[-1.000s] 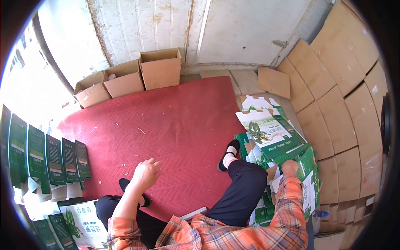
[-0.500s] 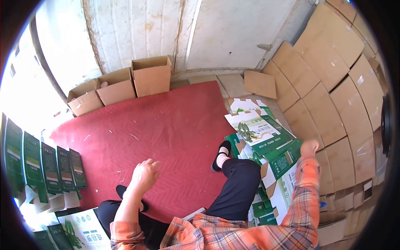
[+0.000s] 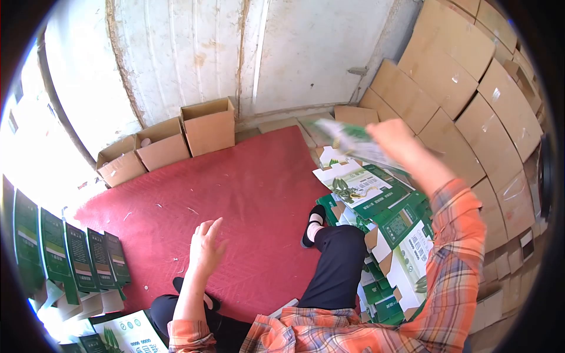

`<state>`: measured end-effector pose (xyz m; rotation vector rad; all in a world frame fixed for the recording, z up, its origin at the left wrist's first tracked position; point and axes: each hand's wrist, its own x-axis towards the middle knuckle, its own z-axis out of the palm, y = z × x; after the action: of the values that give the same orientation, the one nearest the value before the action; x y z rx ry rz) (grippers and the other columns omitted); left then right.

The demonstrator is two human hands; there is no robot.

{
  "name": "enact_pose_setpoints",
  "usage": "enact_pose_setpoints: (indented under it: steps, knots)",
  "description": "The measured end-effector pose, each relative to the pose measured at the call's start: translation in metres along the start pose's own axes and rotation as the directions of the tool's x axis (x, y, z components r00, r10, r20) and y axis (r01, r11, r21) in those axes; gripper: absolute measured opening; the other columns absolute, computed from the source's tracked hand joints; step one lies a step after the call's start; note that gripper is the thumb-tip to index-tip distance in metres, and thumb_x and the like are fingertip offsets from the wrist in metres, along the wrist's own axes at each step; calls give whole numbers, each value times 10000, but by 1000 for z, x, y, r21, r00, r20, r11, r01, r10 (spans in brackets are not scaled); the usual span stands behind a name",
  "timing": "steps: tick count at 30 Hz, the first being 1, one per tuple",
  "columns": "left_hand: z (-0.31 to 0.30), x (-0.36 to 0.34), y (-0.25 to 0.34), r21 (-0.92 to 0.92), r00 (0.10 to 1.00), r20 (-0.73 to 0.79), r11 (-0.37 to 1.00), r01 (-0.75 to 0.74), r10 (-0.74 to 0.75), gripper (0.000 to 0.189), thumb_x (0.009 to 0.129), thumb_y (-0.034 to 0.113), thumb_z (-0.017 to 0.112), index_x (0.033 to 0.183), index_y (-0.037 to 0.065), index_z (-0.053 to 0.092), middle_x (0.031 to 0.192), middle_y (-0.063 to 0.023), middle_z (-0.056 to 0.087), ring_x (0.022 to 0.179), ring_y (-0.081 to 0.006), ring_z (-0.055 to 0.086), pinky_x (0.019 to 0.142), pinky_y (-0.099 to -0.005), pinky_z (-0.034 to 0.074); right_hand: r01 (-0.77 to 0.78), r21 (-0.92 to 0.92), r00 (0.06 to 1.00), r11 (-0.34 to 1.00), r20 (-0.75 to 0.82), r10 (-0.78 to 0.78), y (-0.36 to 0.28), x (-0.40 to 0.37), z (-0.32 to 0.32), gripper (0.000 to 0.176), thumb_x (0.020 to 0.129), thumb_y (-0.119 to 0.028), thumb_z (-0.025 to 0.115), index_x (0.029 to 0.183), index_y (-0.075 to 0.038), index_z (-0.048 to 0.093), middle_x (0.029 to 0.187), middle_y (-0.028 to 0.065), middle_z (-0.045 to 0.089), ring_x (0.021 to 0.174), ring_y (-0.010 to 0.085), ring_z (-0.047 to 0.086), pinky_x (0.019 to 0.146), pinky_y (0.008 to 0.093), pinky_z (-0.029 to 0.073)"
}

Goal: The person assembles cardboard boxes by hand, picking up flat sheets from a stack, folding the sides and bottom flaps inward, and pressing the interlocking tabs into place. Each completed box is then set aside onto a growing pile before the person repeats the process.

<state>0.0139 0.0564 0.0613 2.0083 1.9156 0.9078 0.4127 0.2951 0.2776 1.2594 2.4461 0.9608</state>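
Observation:
My right hand is raised on the right, closed on the edge of a flattened green-and-white carton, which is blurred by motion. Below it lies a loose pile of similar flattened cartons, printed with green leaves, beside my right leg. My left hand hovers over the red carpet, fingers apart and holding nothing. At the far left, several green cartons stand upright in a row. Near my left knee is a white carton with a leaf print.
Three open brown boxes stand along the white wall at the back. Stacked brown cardboard boxes rise along the right side. My black shoes rest on the carpet, where small scraps lie scattered.
My right hand has moved up and left from beside the pile and now holds a flattened carton in the air. My left hand has shifted slightly, its fingers more spread.

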Motion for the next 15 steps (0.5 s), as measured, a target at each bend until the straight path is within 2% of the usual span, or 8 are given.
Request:
enact_pose_setpoints:
  steps: [3,6,7,10,11,13,14,15]
  knots:
    - [5,1,10,-21,994,-105,1000,-20,17,746,662,103,796,1339,66,485,1249,-161,522,1140,-351,506,959,-449,435,239,21,961,971,-149,-233,-100,14,-20,89,799,-147,586,879,-109,582,674,74,637,687,261,662,500,400,480]
    - [13,3,18,-52,984,-158,995,-91,81,897,606,143,842,1394,82,418,1327,-141,461,1245,-342,421,1043,-488,342,422,1,898,907,-138,-418,-196,17,-42,126,820,-166,580,897,-68,596,678,62,644,687,243,648,517,390,461]
    - [17,2,21,-51,986,-149,995,-83,74,897,606,143,842,1394,82,418,1327,-141,461,1245,-342,421,1043,-488,342,479,214,877,852,-66,-476,-221,18,-62,143,831,-176,576,911,-66,622,713,76,662,717,240,647,538,399,457]
    - [37,3,15,-158,995,-67,984,-77,67,730,649,109,791,1319,74,503,1223,-155,558,1167,-330,515,979,-440,417,714,-102,694,693,-31,-719,-300,6,-73,236,814,-219,590,992,-80,661,738,46,666,735,260,637,579,412,459]
    - [49,-1,2,-340,995,59,936,91,-75,574,681,96,750,1226,68,572,1132,-152,604,1079,-308,576,897,-385,476,767,-187,626,613,14,-779,-314,1,-87,267,803,-232,598,1017,-89,669,740,30,662,732,261,633,594,413,464]
    - [48,-6,6,-444,960,90,852,278,-266,407,765,107,684,1163,73,610,1082,-132,624,1023,-290,603,843,-356,501,705,-41,687,708,-212,-695,-328,-11,-102,244,783,-247,608,979,-118,675,817,20,659,776,248,620,654,420,482]
    - [50,-6,18,-76,921,4,918,389,-390,275,840,131,613,1113,107,636,1046,-83,644,993,-242,622,842,-345,506,692,48,696,720,-308,-648,-342,-13,-97,487,876,-306,554,1237,21,569,952,177,673,909,360,642,862,591,492]
    - [62,5,65,41,685,-325,714,699,-652,207,876,155,570,1060,143,664,1010,-33,652,968,-187,633,829,-322,511,698,75,697,713,-304,-650,-339,-17,-95,487,876,-306,554,1237,21,569,952,177,673,909,360,642,862,591,492]
